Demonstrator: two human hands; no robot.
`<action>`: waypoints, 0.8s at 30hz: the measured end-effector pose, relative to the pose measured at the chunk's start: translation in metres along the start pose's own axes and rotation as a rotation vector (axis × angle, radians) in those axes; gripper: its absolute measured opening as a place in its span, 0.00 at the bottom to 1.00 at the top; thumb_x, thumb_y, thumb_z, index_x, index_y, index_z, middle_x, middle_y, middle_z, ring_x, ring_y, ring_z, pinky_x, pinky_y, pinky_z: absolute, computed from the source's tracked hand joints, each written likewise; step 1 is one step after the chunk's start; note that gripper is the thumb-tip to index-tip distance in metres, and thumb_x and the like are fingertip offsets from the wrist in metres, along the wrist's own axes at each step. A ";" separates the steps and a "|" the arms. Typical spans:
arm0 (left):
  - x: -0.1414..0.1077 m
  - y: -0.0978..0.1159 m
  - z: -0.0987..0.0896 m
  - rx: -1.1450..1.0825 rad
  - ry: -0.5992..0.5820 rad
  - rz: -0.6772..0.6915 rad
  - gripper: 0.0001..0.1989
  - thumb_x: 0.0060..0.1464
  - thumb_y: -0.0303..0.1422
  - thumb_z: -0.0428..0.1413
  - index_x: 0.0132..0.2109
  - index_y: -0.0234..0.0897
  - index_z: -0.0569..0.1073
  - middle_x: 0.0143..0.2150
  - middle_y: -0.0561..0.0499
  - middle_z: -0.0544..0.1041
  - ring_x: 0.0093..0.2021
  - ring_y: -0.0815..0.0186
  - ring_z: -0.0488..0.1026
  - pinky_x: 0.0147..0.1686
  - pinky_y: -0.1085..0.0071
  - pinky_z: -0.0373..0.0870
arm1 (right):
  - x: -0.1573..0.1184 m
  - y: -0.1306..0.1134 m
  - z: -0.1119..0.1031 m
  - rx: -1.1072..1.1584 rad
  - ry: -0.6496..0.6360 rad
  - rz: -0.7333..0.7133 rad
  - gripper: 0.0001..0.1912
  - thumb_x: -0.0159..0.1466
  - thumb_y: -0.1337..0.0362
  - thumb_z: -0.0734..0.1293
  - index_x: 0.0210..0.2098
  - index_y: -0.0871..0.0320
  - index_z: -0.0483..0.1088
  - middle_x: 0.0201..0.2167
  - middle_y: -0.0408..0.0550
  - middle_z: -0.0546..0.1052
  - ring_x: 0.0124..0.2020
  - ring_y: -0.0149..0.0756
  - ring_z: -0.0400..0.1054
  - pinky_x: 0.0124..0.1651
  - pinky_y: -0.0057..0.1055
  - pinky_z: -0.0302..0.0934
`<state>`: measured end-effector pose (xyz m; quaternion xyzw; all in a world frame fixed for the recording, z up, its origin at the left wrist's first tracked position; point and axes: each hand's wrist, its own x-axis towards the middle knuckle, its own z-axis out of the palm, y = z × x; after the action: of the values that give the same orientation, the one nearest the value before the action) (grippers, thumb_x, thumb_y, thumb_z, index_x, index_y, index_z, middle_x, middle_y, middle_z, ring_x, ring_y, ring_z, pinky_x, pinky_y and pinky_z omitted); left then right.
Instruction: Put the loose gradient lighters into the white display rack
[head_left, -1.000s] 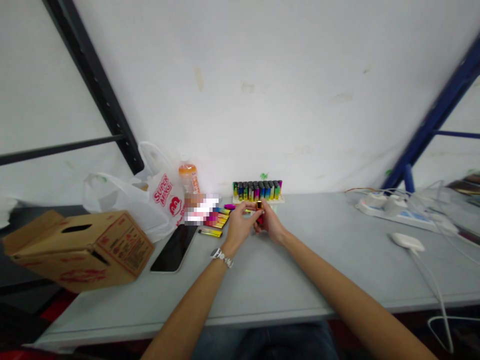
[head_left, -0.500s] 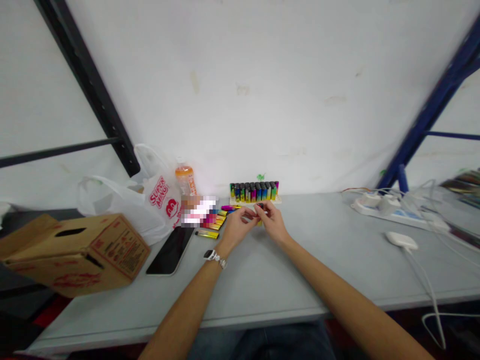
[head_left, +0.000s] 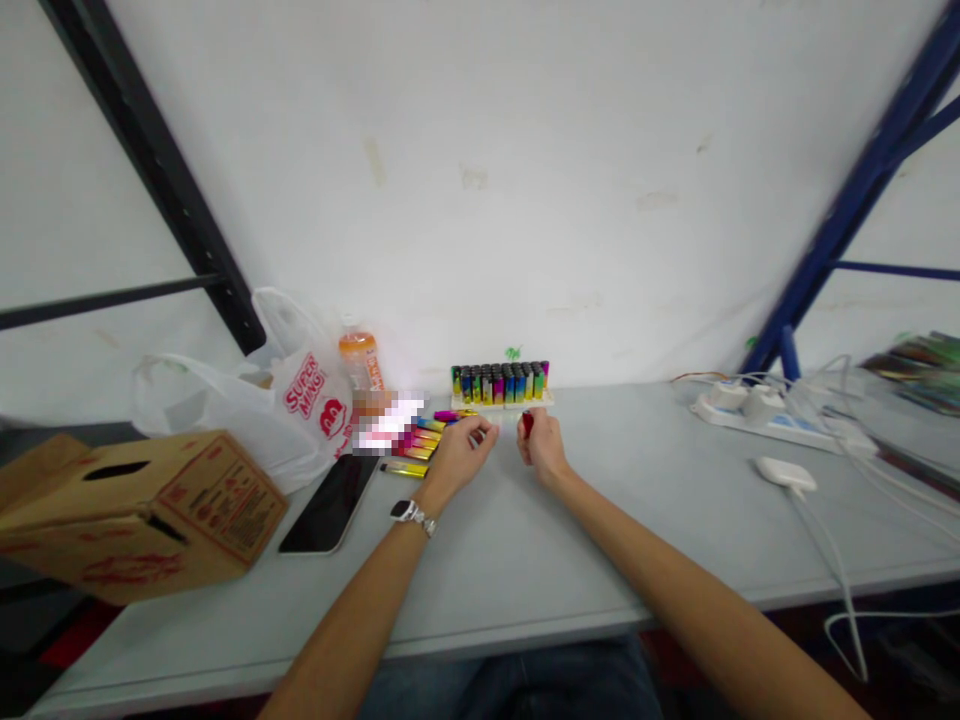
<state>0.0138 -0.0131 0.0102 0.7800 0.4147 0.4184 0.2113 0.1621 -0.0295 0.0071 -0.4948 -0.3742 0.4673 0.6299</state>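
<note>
Over the grey table, my right hand (head_left: 544, 442) is closed around a lighter (head_left: 528, 425); a dark red part of it shows above the fist, and my fingers hide the rest. To its left, a small gap away, my left hand (head_left: 466, 445) has its thumb and fingertips pinched together. Whether anything sits in that pinch is too small to make out. Just behind both hands, several colourful lighters (head_left: 499, 388) with black tops stand upright in rows on a pale holder (head_left: 517, 405). More shiny lighters (head_left: 409, 469) lie flat beside my left hand.
A black phone (head_left: 330, 505), a cardboard box (head_left: 202, 510), a white plastic bag (head_left: 300, 420) and an orange-capped bottle (head_left: 360, 362) occupy the left side. A white power strip (head_left: 772, 420), a white charger (head_left: 785, 474) and cables lie at right. The wall rises behind.
My hands were together around a lighter and are now apart. The lighter is in my right fist, turned so that a red part shows. The view has shifted slightly.
</note>
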 end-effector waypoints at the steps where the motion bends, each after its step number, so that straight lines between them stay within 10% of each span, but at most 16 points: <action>1: 0.000 0.001 0.001 0.005 -0.010 0.000 0.15 0.60 0.41 0.53 0.31 0.36 0.74 0.27 0.52 0.75 0.27 0.68 0.70 0.29 0.72 0.64 | 0.000 0.001 -0.001 0.024 -0.004 0.017 0.24 0.63 0.48 0.55 0.16 0.54 0.56 0.09 0.37 0.53 0.10 0.26 0.43 0.15 0.26 0.35; 10: 0.001 -0.003 -0.005 0.079 -0.103 0.008 0.15 0.59 0.42 0.54 0.29 0.37 0.73 0.26 0.52 0.75 0.26 0.67 0.70 0.29 0.72 0.63 | 0.004 0.007 -0.003 0.052 -0.024 0.043 0.24 0.63 0.48 0.55 0.16 0.53 0.54 0.09 0.36 0.52 0.10 0.26 0.43 0.15 0.26 0.35; 16: -0.004 -0.008 -0.031 0.181 -0.266 -0.113 0.14 0.40 0.39 0.68 0.27 0.39 0.71 0.25 0.54 0.75 0.26 0.65 0.71 0.25 0.73 0.61 | 0.008 0.010 -0.006 0.099 -0.094 0.092 0.25 0.62 0.41 0.55 0.22 0.54 0.60 0.10 0.33 0.52 0.10 0.25 0.42 0.14 0.25 0.36; 24: -0.006 -0.013 -0.031 0.262 -0.271 -0.200 0.10 0.41 0.25 0.64 0.31 0.39 0.71 0.26 0.55 0.74 0.27 0.64 0.72 0.27 0.72 0.60 | 0.018 0.022 -0.005 -0.058 -0.164 -0.274 0.20 0.61 0.45 0.65 0.40 0.53 0.58 0.23 0.38 0.74 0.21 0.30 0.67 0.24 0.26 0.61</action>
<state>-0.0193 -0.0114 0.0161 0.8048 0.5087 0.2292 0.2025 0.1669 -0.0118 -0.0156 -0.4173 -0.5016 0.4046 0.6407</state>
